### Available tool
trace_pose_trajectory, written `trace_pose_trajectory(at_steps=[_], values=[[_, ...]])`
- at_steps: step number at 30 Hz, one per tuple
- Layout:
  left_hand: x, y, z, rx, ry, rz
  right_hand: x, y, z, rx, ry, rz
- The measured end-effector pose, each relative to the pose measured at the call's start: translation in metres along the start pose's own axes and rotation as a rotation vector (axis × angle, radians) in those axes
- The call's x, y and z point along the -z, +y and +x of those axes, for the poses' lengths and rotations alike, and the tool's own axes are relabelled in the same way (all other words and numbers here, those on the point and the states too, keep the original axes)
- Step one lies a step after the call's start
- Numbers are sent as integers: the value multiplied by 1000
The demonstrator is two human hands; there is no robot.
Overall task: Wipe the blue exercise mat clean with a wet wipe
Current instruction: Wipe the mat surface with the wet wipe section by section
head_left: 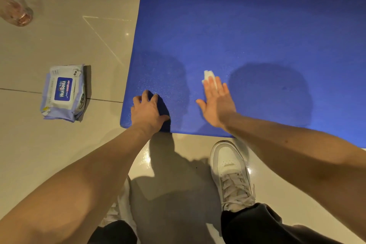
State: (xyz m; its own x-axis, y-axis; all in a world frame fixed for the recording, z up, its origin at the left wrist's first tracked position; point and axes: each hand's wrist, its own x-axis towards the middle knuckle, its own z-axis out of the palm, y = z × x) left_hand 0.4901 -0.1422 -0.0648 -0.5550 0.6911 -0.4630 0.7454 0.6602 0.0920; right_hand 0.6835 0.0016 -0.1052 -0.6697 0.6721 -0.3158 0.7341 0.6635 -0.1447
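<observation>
Little wet wipe is being pinned beneath the flat, unclasped right hand (fingertips only); slippage is being risked.

Bare left forearm and right forearm; white lace-up sneakers, pale grey laces; dark trousers

Left hand bracing down, fingers arched, spread. Right hand pressing flat, fingers straight. Both forearms reaching forward.
</observation>
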Motion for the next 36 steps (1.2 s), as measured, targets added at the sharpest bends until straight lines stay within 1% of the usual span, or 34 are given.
trace_pose_trajectory(at_steps=[3,5,6,8,10,12,13,15,18,20,22,23,24,26,28,29,30,32,34,36], values=[[2,-4,0,-18,-45,13,9,5,5,-126,-41,-4],[3,-6,0,-22,-62,19,8,-7,6,-139,-73,56],[3,-7,0,-21,-66,20,4,-16,2,-119,-60,60],[2,-7,1,-21,-62,22,-9,-38,-11,-36,-21,48],[2,-8,1,-24,-58,31,-17,-64,-28,71,-14,101],[1,-9,0,-35,-49,48,-23,-82,-44,218,-61,29],[1,-10,-1,-40,-45,52,-23,-83,-47,273,-80,-7],[2,-10,-2,-44,-42,47,-20,-68,-46,333,-2,-7],[3,-8,-2,-44,-47,23,-17,-21,-44,202,119,80],[3,-8,-3,-43,-44,16,-9,6,-43,69,58,98],[2,-8,-4,-45,-40,20,-6,6,-43,-60,26,110],[2,-8,-4,-45,-40,20,-8,-3,-45,-78,38,142],[2,-9,-4,-44,-42,18,-11,-17,-48,-55,53,163],[1,-8,-3,-42,-45,13,-22,-52,-60,72,61,174],[1,-7,-3,-36,-39,18,-27,-81,-74,229,-16,81],[1,-7,-4,-35,-32,21,-28,-86,-78,268,-70,16],[0,-7,-4,-35,-27,21,-26,-84,-79,300,-86,-12],[0,-8,-3,-43,-27,9,-28,-70,-78,369,15,-65],[0,-9,-3,-56,-27,-2,-33,-43,-83,336,79,-111],[0,-11,-3,-61,-22,-13,-35,-17,-95,288,95,-192]])
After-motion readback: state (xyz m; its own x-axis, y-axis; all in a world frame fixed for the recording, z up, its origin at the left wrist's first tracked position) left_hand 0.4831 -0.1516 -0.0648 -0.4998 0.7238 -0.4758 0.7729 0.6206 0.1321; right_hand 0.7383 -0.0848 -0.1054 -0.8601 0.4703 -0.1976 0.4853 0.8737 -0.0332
